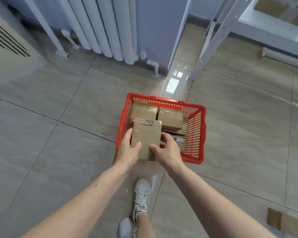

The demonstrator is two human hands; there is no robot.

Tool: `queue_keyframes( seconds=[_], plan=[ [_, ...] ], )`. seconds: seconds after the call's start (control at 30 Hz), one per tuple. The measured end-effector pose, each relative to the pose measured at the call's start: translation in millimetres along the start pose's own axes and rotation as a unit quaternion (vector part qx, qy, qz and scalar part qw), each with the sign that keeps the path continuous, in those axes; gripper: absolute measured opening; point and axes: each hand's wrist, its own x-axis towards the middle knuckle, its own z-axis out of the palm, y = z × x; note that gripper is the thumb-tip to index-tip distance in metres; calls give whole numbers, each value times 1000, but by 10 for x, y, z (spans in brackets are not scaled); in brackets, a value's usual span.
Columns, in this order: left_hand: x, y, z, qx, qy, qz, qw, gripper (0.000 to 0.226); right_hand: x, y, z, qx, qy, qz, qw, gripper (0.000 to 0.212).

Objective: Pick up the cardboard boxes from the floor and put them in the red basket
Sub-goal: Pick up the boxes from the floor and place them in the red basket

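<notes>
Held cardboard box [145,138] hides the red basket's [194,134] near-left corner.

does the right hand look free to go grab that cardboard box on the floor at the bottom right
Probably not yet. The right hand and the left hand both grip a box over the red basket. The floor around the flat cardboard box looks bare, so nothing blocks it once the load is released.
</notes>
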Motion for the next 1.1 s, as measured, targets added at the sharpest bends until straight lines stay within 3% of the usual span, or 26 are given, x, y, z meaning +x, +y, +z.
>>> queue_keyframes(
  seconds=[0.2,0.33,0.57,0.8,1.1],
  plan=[
    [595,-68,20,57,8,-30,998,68,559,7,184,-32,-9,15,999,51],
    [955,-224,20,76,14,-42,996,64,923,107,388,-54,-9,30,998,53],
    [1529,-671,30,89,-18,-92,992,52,1470,454,825,-43,12,87,995,52],
    [2036,-1013,67,181,-59,-101,977,60,1992,820,1225,-65,6,113,991,53],
    [2332,-1323,116,211,-96,-102,967,68,2345,1186,1603,-73,32,131,988,55]
  ],
)
